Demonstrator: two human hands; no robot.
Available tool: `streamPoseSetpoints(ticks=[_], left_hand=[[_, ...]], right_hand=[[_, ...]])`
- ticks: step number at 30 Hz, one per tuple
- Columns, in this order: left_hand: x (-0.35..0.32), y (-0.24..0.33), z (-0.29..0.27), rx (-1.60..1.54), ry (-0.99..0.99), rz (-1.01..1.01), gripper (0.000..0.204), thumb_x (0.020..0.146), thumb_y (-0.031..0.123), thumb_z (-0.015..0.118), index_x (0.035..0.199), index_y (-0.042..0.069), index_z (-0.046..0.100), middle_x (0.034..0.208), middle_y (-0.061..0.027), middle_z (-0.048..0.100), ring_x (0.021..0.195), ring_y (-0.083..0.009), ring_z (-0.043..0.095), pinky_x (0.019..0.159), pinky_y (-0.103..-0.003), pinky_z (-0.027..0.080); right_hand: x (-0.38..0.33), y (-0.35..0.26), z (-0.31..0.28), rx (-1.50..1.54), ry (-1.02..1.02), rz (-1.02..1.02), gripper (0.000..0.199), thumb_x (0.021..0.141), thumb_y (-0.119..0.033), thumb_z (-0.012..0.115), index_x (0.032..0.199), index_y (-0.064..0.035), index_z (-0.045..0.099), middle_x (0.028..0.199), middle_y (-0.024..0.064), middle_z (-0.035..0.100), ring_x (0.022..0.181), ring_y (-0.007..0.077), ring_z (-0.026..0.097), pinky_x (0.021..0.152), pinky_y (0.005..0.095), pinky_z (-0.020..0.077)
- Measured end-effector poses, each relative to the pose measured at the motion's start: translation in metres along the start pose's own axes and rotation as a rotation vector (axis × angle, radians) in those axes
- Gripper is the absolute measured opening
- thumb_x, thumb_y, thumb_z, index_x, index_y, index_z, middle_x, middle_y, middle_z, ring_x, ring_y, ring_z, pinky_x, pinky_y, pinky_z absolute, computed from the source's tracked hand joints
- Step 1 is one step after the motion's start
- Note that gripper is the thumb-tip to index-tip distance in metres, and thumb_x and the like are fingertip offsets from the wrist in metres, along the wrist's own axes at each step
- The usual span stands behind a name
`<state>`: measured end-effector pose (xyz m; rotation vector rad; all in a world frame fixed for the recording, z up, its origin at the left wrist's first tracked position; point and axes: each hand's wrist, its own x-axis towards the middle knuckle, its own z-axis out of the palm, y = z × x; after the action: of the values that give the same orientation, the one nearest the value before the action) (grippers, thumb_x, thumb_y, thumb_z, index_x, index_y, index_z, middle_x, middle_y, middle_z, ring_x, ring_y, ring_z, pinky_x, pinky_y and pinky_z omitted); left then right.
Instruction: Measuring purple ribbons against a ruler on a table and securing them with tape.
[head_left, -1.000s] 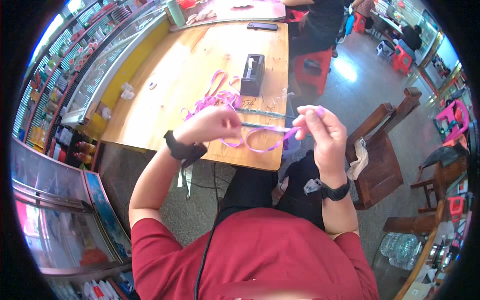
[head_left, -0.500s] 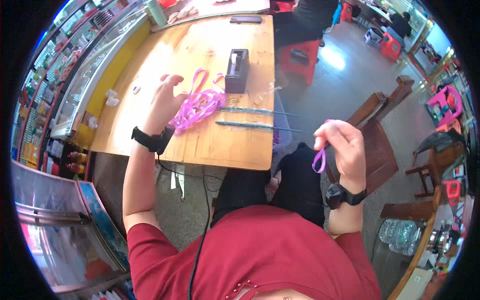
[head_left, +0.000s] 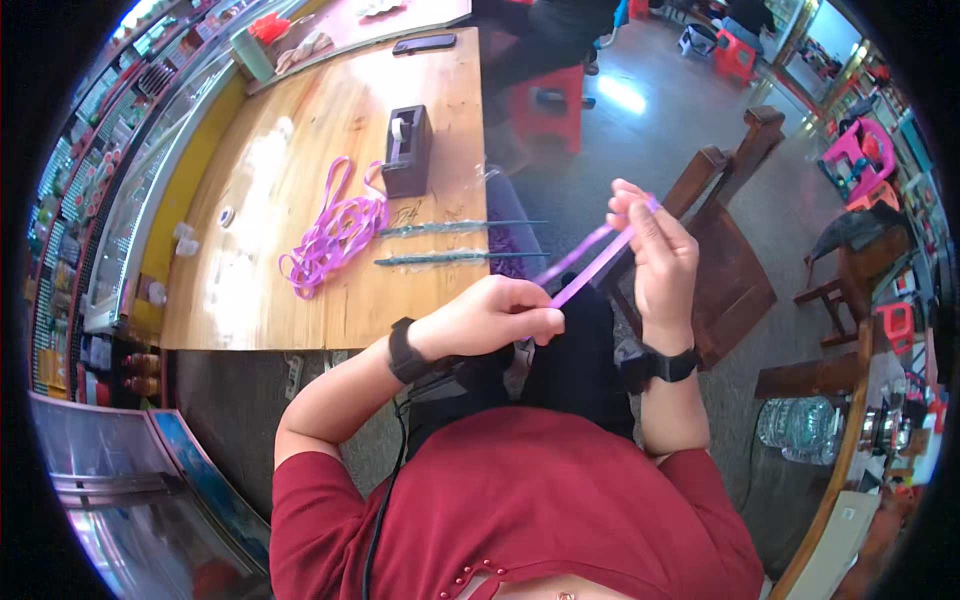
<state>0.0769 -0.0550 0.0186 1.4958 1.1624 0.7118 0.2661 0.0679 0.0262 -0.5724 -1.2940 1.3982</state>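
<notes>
A thin purple ribbon strip (head_left: 590,262) runs taut and slanted between my two hands, held in the air off the near edge of the wooden desk (head_left: 300,150), above my lap. My left hand (head_left: 490,318) takes the strip's lower end, its fingers (head_left: 545,322) pressed together in a pinch on it. My right hand (head_left: 655,255) takes the upper end, raised higher and farther out, thumb and fingers likewise pinching the ribbon. Each wrist carries a black band. On the desk, well apart from the strip, lies a loose heap of purple ribbon loops (head_left: 330,240). Just beside the heap, toward the desk's right edge, two long thin greenish sticks (head_left: 455,243) lie roughly parallel, their tips overhanging the edge. Beyond them stands a dark block-shaped tape dispenser (head_left: 407,150). A flat black phone (head_left: 425,43) rests at the desk's far end. A dark wooden chair (head_left: 730,260) stands to my right.
</notes>
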Motion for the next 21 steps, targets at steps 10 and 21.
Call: streamPoseSetpoints(ticks=[10, 21], left_hand=[[0.014, -0.006, -0.011, -0.302, 0.121, 0.053, 0.027, 0.102, 0.025, 0.055, 0.102, 0.000, 0.066, 0.087, -0.0033, 0.067, 0.084, -0.0110, 0.063, 0.082, -0.028, 0.050], [0.044, -0.016, -0.001, -0.254, 0.222, -0.012, 0.029, 0.102, 0.025, 0.056, 0.108, -0.001, 0.067, 0.086, -0.0029, 0.068, 0.080, -0.0088, 0.063, 0.077, -0.025, 0.050]], right_hand=[[-0.014, 0.069, -0.090, -0.535, -0.068, 0.539, 0.029, 0.097, -0.028, 0.063, 0.103, -0.0010, 0.072, 0.096, 0.0044, 0.071, 0.079, 0.0087, 0.063, 0.070, 0.0242, 0.0515], [-0.037, 0.062, -0.022, -0.457, -0.306, 0.015, 0.036, 0.090, -0.006, 0.069, 0.125, -0.0048, 0.063, 0.114, 0.0094, 0.068, 0.095, 0.0140, 0.065, 0.081, 0.0281, 0.0536]])
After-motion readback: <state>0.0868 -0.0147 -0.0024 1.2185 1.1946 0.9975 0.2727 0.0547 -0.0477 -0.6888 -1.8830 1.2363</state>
